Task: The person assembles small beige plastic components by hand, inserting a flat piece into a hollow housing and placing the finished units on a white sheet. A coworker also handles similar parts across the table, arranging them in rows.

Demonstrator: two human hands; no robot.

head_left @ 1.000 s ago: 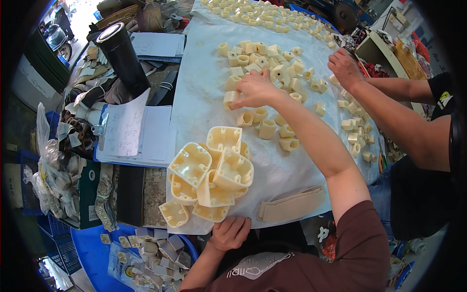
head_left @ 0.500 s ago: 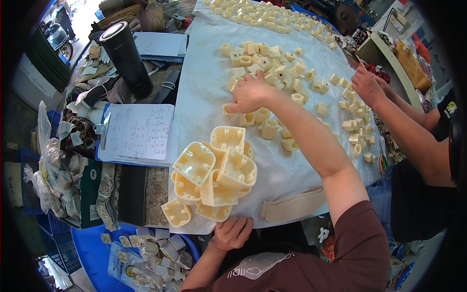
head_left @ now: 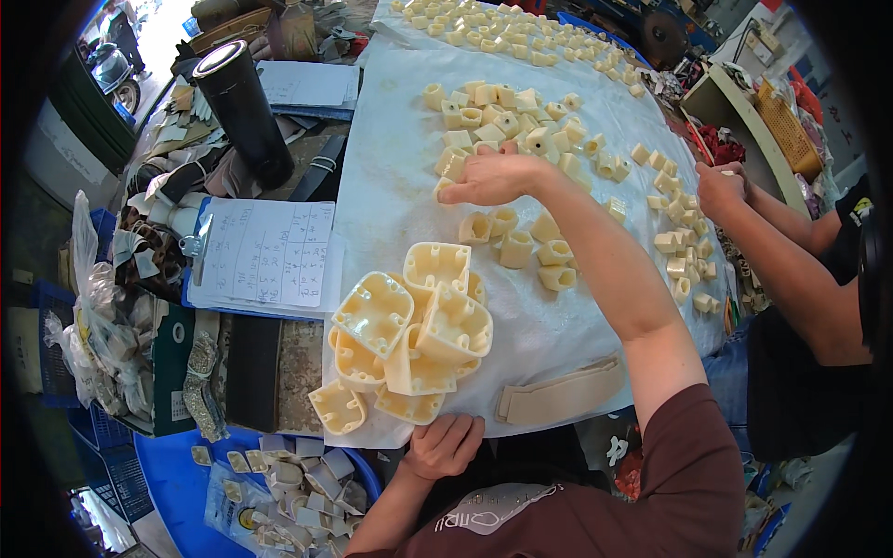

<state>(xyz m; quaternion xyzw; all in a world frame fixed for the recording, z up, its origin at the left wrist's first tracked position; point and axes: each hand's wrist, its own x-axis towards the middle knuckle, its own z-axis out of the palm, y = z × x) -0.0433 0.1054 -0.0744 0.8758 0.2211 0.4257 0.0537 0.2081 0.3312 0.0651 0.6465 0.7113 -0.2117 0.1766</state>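
Note:
My right hand [head_left: 488, 177] reaches over a cluster of small cream plastic caps [head_left: 521, 116] on the sheet-covered table. Its thumb and fingers are spread, cupped against several caps at the near left of the cluster; some fingertips are hidden. Just nearer lie a few loose caps [head_left: 516, 247]. My left hand [head_left: 445, 446] rests with curled fingers at the near table edge, below a stack of larger cream square plastic shells [head_left: 453, 321]. Whatever its fingers may grip is hidden.
A clipboard [head_left: 262, 246] and black cylinder [head_left: 244, 116] stand left. More caps [head_left: 684, 228] lie right, by a co-worker's hands [head_left: 721, 191]. Beige strips [head_left: 563, 391] lie at the near edge. A blue tub [head_left: 167, 484] below holds grey parts.
My right hand has shifted slightly away from me, and a cap by its thumb has moved with it. The co-worker's hands have lowered and drawn together. My left hand has stayed put.

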